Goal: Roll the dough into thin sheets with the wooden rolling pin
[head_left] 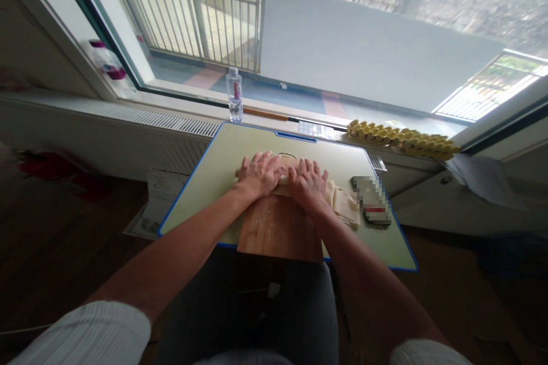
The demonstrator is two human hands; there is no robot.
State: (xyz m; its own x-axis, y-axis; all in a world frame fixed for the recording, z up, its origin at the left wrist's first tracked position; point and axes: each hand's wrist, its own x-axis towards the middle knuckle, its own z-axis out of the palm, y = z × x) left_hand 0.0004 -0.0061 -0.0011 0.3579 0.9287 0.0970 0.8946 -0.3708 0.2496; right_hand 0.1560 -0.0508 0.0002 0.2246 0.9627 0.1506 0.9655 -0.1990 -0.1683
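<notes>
My left hand (pixel 261 174) and my right hand (pixel 308 182) lie side by side, palms down, with fingers stretched forward. Both press on a pale, long rounded thing (pixel 282 180) that crosses a wooden cutting board (pixel 278 228). The hands cover most of it, so I cannot tell whether it is a rolling pin or rolled dough. To the right of my right hand, flat folded pieces of pale dough (pixel 346 206) overhang the board's side. The board's near edge sticks out past the small table toward my lap.
A light green table with a blue rim (pixel 192 199) holds the board and a phone-shaped, blurred-out object (pixel 371 201) at right. Along the windowsill stand a clear water bottle (pixel 234 94), another bottle (pixel 109 65) and yellow egg trays (pixel 400 140). A radiator grille (pixel 184 124) runs below the window.
</notes>
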